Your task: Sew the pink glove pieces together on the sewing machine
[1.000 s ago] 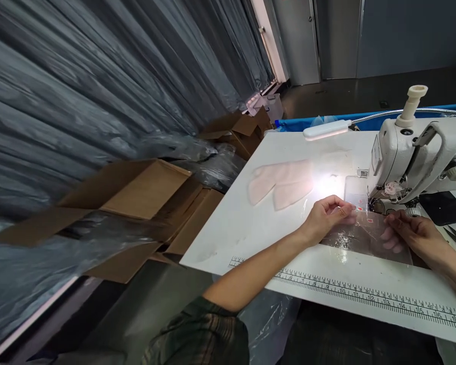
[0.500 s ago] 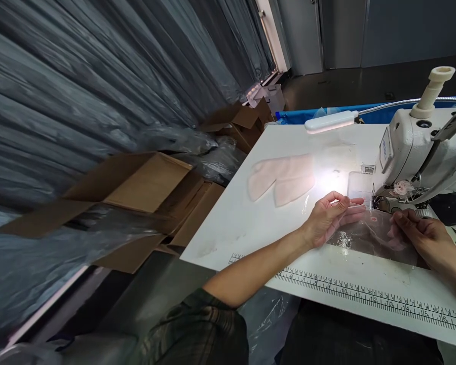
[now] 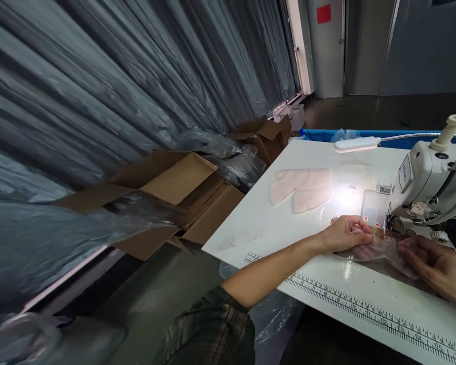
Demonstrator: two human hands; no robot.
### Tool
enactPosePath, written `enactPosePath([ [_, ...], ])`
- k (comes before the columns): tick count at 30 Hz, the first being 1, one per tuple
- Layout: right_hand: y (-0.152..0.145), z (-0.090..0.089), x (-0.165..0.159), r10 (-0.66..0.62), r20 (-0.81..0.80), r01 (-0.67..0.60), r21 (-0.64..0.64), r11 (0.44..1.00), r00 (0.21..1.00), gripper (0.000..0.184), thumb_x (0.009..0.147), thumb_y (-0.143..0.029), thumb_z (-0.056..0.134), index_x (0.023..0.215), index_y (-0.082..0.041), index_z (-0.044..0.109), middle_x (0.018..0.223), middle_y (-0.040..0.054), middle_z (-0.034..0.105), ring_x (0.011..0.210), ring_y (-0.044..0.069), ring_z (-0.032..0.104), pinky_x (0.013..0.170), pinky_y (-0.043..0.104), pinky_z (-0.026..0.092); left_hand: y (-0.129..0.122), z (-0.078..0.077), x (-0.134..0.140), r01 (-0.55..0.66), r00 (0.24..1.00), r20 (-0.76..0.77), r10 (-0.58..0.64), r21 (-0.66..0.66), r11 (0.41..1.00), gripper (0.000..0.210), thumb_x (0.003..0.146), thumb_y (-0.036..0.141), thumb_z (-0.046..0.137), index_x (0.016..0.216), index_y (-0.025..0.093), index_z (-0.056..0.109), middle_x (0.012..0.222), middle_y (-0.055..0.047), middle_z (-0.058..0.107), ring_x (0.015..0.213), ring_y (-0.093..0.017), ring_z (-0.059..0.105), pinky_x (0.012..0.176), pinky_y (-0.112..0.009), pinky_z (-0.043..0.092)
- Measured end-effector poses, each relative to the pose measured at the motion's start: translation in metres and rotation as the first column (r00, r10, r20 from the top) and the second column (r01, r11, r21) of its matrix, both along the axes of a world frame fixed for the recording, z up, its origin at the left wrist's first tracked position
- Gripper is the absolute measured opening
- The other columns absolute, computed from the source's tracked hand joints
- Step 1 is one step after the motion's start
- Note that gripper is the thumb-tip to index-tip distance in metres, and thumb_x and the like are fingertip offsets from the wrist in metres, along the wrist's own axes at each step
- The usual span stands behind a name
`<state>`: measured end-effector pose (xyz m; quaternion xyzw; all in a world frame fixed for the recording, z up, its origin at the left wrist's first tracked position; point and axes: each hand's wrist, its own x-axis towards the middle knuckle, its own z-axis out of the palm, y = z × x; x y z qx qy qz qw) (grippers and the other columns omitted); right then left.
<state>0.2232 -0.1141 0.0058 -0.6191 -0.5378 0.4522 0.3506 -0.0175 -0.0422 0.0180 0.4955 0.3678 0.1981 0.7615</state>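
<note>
A sheer, see-through piece of fabric (image 3: 389,257) lies at the front of the white sewing machine (image 3: 420,175), with small red marks near the needle area. My left hand (image 3: 345,234) is closed with thumb and fingers pinching its left part, just left of the presser foot (image 3: 392,221). On the other side, my right hand (image 3: 431,261) is closed in a pinch on the right part of the same fabric. Farther left on the table lie pale pink fabric pieces (image 3: 302,188), untouched by either hand.
The white table (image 3: 247,235) has a printed ruler (image 3: 349,301) along its front edge. A white lamp (image 3: 357,144) on a flexible neck lights the surface. Open cardboard boxes (image 3: 175,177) and plastic bags (image 3: 241,165) stand left of the table, beside a grey curtain (image 3: 137,76).
The view has tilted, so the scene sits lower and farther right. Several red marks on the fabric now show left of the presser foot. Both hands stay closed on the fabric.
</note>
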Motion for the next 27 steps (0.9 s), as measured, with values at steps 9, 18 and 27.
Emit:
enactPosePath([
  [9, -0.008, 0.01, -0.017, -0.011, -0.171, -0.012, -0.13, 0.991, 0.985, 0.056, 0.071, -0.074, 0.071, 0.089, -0.021, 0.067, 0.062, -0.0008, 0.062, 0.048, 0.012, 0.054, 0.044, 0.024, 0.044, 0.024, 0.025, -0.028, 0.109, 0.958, -0.285, 0.044, 0.497, 0.861, 0.025, 0.087, 0.042, 0.068, 0.09, 0.017, 0.065, 0.084, -0.003, 0.073, 0.063, -0.009, 0.062, 0.056, -0.02, 0.049],
  [18, 0.0, -0.01, -0.006, 0.093, 0.085, -0.091, -0.03, 0.995, 0.992, 0.051, 0.078, -0.071, 0.063, 0.094, -0.024, 0.073, 0.058, 0.0008, 0.064, 0.051, 0.017, 0.06, 0.046, 0.026, 0.049, 0.097, 0.005, -0.028, 0.055, 0.884, -0.243, 0.399, 0.902, 0.428, 0.018, 0.084, 0.018, 0.061, 0.098, 0.019, 0.071, 0.106, -0.008, 0.072, 0.102, -0.024, 0.067, 0.096, -0.037, 0.052],
  [27, -0.003, -0.013, -0.002, 0.118, 0.123, -0.107, -0.093, 0.99, 0.985, 0.051, 0.079, -0.069, 0.063, 0.1, -0.024, 0.073, 0.065, 0.0019, 0.07, 0.051, 0.018, 0.064, 0.049, 0.028, 0.054, 0.161, -0.003, -0.019, 0.148, 0.88, -0.385, 0.28, 0.779, 0.609, 0.042, 0.077, 0.021, 0.069, 0.118, 0.014, 0.067, 0.106, -0.009, 0.072, 0.09, -0.018, 0.066, 0.088, -0.031, 0.052],
])
